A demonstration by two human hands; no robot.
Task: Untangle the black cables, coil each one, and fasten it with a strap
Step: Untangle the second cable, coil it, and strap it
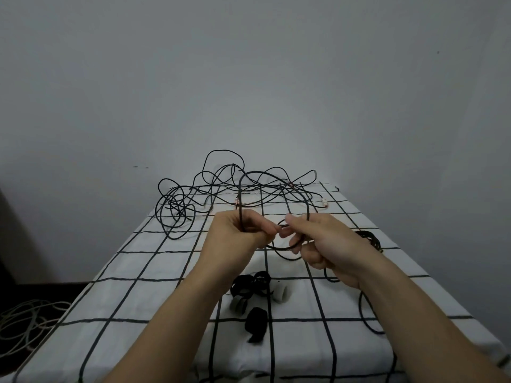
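Observation:
A black cable loop [272, 176] arches up between my two hands over the middle of the table. My left hand [237, 236] is closed around one side of the loop. My right hand [323, 244] pinches the other side, with smaller turns of the same cable [287, 248] hanging under the fingers. A big tangle of thin black cables [215, 189] lies at the table's far end. Black straps [250, 286] lie near me on the cloth, and one loose black strap [257, 324] lies closer still.
The table wears a white cloth with a black grid [138, 272]. A coiled black cable [369, 237] rests at the right behind my right hand. Another black cable [365, 316] trails under my right forearm. Pale cables [25, 324] lie on the floor at the left.

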